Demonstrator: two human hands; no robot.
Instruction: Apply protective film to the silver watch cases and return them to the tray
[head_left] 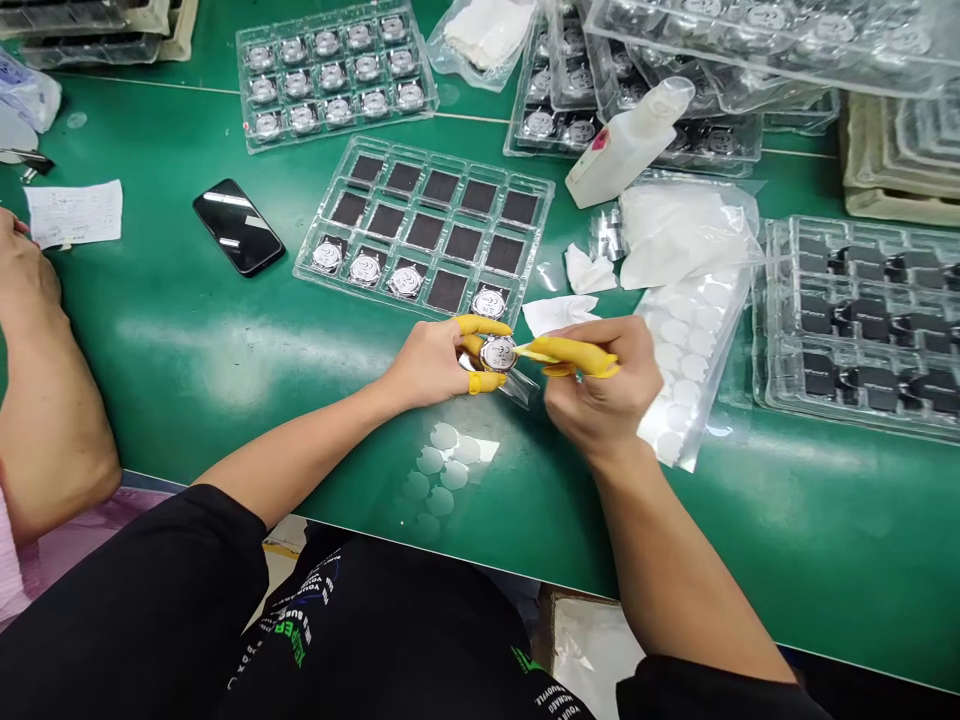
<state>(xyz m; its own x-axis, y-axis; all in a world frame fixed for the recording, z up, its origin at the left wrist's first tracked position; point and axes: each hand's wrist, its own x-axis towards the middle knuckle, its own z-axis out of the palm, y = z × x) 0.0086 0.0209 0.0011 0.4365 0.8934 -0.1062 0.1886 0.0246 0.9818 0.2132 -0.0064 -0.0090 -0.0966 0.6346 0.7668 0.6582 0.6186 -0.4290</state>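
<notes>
My left hand (439,362) pinches a small round silver watch case (498,352) between fingers in yellow finger cots, just above the green table. My right hand (600,385), also in yellow cots, is closed in a pinch with its fingertips touching the right side of the case. Behind the hands lies a clear plastic tray (427,228) with dark square pockets; several pockets in its front row hold silver cases. A sheet of round clear stickers (446,465) lies on the table just before my hands.
A black phone (238,226) lies left of the tray. A white bottle (626,145), white wipes (679,232), a film sheet of round stickers (686,370) and more trays (862,330) stand right and behind. Another person's arm (41,400) rests at the left edge.
</notes>
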